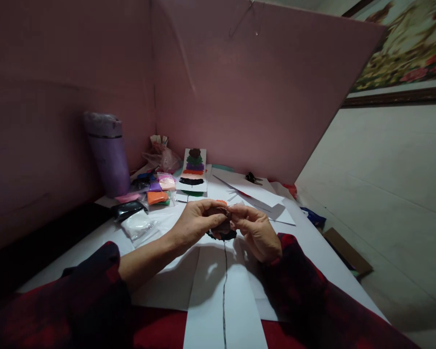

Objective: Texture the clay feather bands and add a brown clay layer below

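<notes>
My left hand [192,222] is closed around a lump of brown modelling clay [223,226], thumb toward me. Fingertips of my right hand [255,231] pinch at the lump's right edge; what exactly lies between them is too small to make out. Both hands are above a white paper strip [207,310] with a wavy black line [224,286] running down it. Just under the clay, a black patch [228,236] shows on the strip, and a bit of orange peeks out behind my fingers.
Clay packets, among them an orange one [157,197] and a white one [137,225], lie at the left. A purple tumbler [111,160] stands behind them. Further back are a card with coloured bands [193,178], loose white sheets [252,190] and keys [252,178]. Pink panels [240,97] enclose the table.
</notes>
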Tool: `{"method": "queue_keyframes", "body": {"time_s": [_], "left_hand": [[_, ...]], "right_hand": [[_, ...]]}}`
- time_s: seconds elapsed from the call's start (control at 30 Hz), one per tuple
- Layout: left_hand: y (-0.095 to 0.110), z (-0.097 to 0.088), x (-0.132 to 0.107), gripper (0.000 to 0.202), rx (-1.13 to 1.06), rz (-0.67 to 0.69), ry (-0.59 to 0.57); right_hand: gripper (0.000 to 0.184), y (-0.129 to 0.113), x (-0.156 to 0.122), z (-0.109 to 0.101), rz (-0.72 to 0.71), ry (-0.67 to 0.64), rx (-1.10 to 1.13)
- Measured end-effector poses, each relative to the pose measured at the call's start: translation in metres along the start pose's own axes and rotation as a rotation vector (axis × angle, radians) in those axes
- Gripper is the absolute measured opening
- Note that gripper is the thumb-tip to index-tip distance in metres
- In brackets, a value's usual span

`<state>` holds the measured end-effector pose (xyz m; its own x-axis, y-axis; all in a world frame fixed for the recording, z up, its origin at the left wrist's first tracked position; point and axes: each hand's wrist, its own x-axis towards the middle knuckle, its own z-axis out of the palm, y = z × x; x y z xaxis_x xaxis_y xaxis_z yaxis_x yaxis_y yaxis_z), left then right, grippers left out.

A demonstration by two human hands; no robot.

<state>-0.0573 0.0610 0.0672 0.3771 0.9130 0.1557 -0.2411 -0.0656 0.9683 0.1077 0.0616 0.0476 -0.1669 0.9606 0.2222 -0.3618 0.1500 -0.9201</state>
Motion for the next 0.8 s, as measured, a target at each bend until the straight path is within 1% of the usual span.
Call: {"method": "queue_keyframes", "body": {"time_s": [0.13,0.23,0.37,0.47,0.53,0.67,0.73,0.8], "left_hand": [[0.001,0.000,0.000,0.037,-0.005,0.005,0.001],[0.000,-0.001,0.000,0.041,-0.012,0.004,0.013],[-0.002,-0.001,0.000,0.042,-0.008,0.013,0.000],[-0.003,-0.001,0.000,0.043,-0.006,0.016,-0.011],[-0.003,-0.002,0.000,0.044,-0.018,0.009,-0.023],[-0.003,-0.003,0.000,0.047,-0.048,-0.014,-0.018],[-0.003,-0.003,0.001,0.049,-0.052,-0.027,0.000],[-0.002,-0.003,0.001,0.050,-0.054,-0.044,0.009]], "right_hand": [[0.024,-0.002,0.002,-0.003,0.045,-0.075,0.023],[0.021,-0.001,0.003,-0.007,0.044,-0.125,0.007],[0.018,0.001,0.005,-0.013,0.043,-0.207,-0.011],[0.017,0.000,0.005,-0.013,0.040,-0.247,-0.011],[0.016,0.000,0.004,-0.011,0.025,-0.241,-0.005],[0.017,0.000,0.002,-0.007,-0.030,-0.153,-0.005],[0.019,0.001,0.002,-0.007,-0.007,-0.154,0.009],[0.021,0.001,0.002,-0.008,0.033,-0.185,0.026]]}}
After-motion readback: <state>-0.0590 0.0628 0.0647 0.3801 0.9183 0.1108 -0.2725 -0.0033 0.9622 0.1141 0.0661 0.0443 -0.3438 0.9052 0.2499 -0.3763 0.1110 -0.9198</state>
